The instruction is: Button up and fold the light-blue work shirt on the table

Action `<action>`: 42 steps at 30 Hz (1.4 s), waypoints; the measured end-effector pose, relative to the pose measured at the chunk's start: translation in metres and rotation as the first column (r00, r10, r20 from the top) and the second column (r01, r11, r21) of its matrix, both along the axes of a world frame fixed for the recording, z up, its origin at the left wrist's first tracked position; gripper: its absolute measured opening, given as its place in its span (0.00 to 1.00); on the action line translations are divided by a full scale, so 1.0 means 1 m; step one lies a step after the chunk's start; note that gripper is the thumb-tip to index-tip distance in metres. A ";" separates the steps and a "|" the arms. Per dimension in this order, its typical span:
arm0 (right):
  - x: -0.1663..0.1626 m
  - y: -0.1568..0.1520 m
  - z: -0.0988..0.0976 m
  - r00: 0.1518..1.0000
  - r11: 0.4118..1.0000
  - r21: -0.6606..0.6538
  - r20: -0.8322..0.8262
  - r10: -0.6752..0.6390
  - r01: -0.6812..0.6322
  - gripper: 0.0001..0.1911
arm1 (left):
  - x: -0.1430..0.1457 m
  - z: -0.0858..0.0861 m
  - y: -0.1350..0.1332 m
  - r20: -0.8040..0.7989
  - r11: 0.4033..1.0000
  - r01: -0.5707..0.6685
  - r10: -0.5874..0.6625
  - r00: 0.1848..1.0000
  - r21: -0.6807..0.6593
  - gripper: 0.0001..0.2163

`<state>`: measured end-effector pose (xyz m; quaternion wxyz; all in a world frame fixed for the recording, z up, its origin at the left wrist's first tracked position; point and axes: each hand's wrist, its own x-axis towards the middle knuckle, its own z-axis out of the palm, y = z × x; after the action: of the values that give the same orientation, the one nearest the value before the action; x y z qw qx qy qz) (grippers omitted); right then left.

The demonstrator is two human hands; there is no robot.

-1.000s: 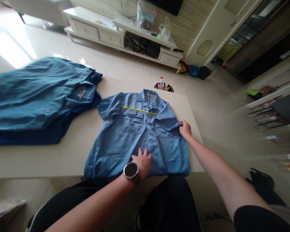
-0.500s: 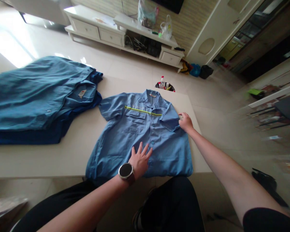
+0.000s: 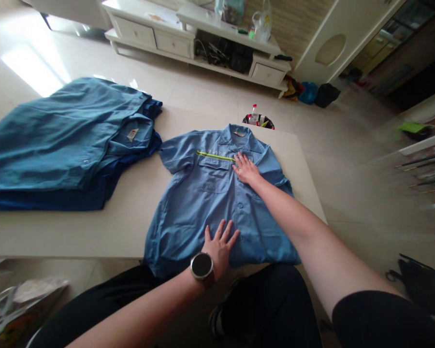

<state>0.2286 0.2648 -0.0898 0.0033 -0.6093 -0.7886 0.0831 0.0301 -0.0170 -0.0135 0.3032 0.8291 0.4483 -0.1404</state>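
Observation:
A blue short-sleeved work shirt (image 3: 181, 203) lies face up on the white table (image 3: 130, 232), its collar away from me and its hem hanging over the near edge. A yellow-green stripe crosses its chest. My left hand (image 3: 219, 246), with a watch on the wrist, rests with spread fingers on the lower front. Higher up, my right hand (image 3: 245, 169) lies flat on the chest beside the button placket, covering part of the stripe. Neither hand grips the cloth. The sleeve on the right lies out toward the table's right side.
Several blue garments (image 3: 58, 140) are stacked at the table's left. Past the far edge stands a bin (image 3: 266, 122) with a bottle in it. A white TV cabinet (image 3: 137, 34) runs along the wall. A bag (image 3: 25, 309) sits below on the left.
My right hand has let go of the shirt's right sleeve and moved left onto the chest. That sleeve, earlier folded inward, now lies outward. My left hand stays on the lower front.

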 end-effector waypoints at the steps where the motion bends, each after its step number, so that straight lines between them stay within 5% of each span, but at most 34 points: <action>1: -0.001 0.005 0.000 1.000 1.000 0.006 0.002 -0.008 0.008 0.35 | -0.001 0.000 0.000 0.010 1.000 0.004 -0.004 1.000 0.005 0.46; 7: 0.016 0.015 0.031 0.995 1.000 0.015 -0.095 -0.012 0.013 0.28 | 0.001 0.006 0.005 0.017 1.000 0.004 -0.004 1.000 -0.003 0.44; 10: 0.050 0.004 0.055 0.972 0.966 0.173 -0.174 -0.160 0.190 0.23 | 0.005 0.009 0.006 0.016 1.000 -0.011 0.011 1.000 0.001 0.41; 14: 0.088 -0.026 0.072 0.953 0.940 0.175 -0.134 -0.271 0.292 0.18 | 0.007 0.010 0.005 -0.003 1.000 -0.018 0.018 1.000 0.013 0.38; 18: 0.085 -0.048 0.067 0.986 0.964 0.211 -0.021 -0.163 0.164 0.24 | 0.009 0.014 0.004 -0.028 1.000 -0.004 0.004 1.000 0.018 0.36; 23: 0.062 -0.036 0.065 0.985 0.977 0.194 0.126 -0.118 0.092 0.12 | 0.012 0.020 0.006 -0.058 1.000 -0.005 0.006 0.998 0.006 0.36; 30: 0.033 -0.003 0.090 0.982 0.954 0.282 0.125 -0.142 0.102 0.15 | 0.018 0.021 0.010 -0.082 1.000 0.000 -0.002 0.997 -0.019 0.34; 37: -0.005 -0.001 0.081 0.987 0.980 0.120 0.021 -0.160 0.156 0.22 | 0.018 0.024 0.010 -0.081 1.000 0.002 -0.004 0.997 -0.022 0.36; 42: 0.025 -0.034 0.071 0.992 0.937 0.329 -0.084 -0.094 0.117 0.18 | 0.017 0.023 0.010 -0.058 1.000 -0.011 0.010 0.998 -0.021 0.34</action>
<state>0.2539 0.2309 -0.0188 0.1370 -0.6382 -0.7569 -0.0316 0.0474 -0.0066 0.0097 0.2996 0.8191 0.4597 -0.1672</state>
